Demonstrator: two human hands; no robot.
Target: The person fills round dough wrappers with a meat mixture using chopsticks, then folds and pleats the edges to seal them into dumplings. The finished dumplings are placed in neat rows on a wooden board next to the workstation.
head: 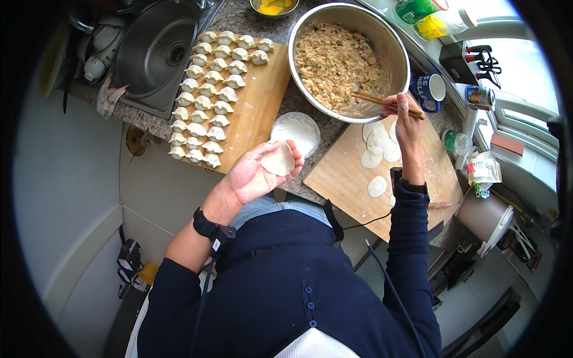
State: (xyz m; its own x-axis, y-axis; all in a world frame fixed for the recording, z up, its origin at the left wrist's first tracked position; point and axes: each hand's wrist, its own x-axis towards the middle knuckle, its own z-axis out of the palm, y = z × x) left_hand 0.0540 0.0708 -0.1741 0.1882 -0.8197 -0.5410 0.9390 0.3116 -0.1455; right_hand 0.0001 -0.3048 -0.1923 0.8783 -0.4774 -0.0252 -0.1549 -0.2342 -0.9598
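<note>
A round dough wrapper (278, 159) lies across the palm and fingers of my left hand (250, 176), which faces up beside a bowl of flour (296, 129). My right hand (406, 118) grips a pair of wooden chopsticks (376, 97). Their tips reach into the minced filling (338, 62) inside a large steel bowl (309, 100). Below that bowl, several flat wrappers (379, 141) rest on a wooden board (344, 179), some overlapping. Rows of folded dumplings (201, 103) cover the left part of another wooden board (257, 107).
A steel sink (156, 49) is at the left, with a cloth (110, 96) on its edge. Beaten or raw egg sits in a small bowl (274, 8) at the back. A blue mug (429, 89), a knife block (461, 62) and a rolling pin (440, 205) are on the right.
</note>
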